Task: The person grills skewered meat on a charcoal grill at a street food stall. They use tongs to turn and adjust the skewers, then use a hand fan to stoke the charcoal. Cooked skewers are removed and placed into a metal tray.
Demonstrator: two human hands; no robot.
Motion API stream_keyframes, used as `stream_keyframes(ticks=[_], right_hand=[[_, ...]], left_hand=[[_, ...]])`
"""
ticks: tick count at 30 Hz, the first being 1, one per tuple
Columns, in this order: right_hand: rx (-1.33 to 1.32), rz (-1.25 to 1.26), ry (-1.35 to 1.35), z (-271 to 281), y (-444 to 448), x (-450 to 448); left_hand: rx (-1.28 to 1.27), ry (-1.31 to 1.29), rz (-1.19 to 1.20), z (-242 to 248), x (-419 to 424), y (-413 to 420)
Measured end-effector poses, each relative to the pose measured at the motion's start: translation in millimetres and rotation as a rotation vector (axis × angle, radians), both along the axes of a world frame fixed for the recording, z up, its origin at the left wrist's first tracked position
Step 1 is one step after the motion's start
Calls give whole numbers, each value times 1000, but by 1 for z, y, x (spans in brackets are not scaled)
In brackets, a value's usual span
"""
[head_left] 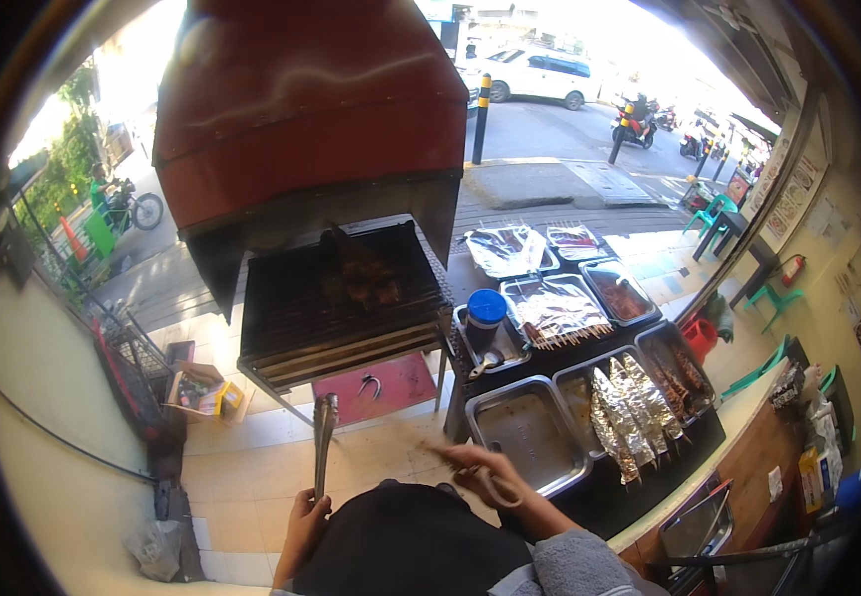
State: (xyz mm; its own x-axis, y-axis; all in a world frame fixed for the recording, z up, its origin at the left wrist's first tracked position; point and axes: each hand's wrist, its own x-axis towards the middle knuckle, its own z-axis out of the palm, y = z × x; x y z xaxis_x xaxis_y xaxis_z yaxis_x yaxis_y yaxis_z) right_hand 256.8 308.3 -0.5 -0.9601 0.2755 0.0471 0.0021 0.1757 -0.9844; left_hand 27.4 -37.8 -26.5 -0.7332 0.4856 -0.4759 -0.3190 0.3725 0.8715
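Metal tongs [324, 439] point upward in my left hand [306, 515], in front of the grill. My right hand [491, 471] is closed around a blurred brown handled thing [442, 450] with a pale loop [501, 492]; motion blur hides what kind it is. Beyond my hands, browned meat [372, 281] lies on the dark grate of a charcoal grill [289, 313]. An empty-looking steel tray [523, 436] is just right of my right hand. Several foil-wrapped pieces [631, 421] rest across the tray beside it.
A red metal hood [311, 112] rises over the grill. On the right-hand table are foil-covered skewers [557, 305], a blue-lidded container [485, 316], a basting brush [485, 363] and a tray of meat [672, 372]. A cardboard box [203, 395] sits on the floor at left.
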Motion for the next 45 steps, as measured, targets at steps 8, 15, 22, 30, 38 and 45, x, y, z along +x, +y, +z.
stream_keyframes(ticks=[8,15,22,30,38,45], right_hand=[[274,-1035,217,19,91,-4],[83,-419,376,-23,25,-33],[170,-686,110,-8,73,4],[1245,-1094,251,-6,85,-3],[124,-705,264,-10,54,1],[401,-1323,177,14,115,30]], left_hand=[[-38,12,28,-6,-8,-17],[41,28,6,-13,-7,-22],[-31,-23,51,4,0,-21],[-88,111,-25,-13,-2,-17],[-102,105,-21,8,3,-8],[-141,151,-93,-7,1,-3]])
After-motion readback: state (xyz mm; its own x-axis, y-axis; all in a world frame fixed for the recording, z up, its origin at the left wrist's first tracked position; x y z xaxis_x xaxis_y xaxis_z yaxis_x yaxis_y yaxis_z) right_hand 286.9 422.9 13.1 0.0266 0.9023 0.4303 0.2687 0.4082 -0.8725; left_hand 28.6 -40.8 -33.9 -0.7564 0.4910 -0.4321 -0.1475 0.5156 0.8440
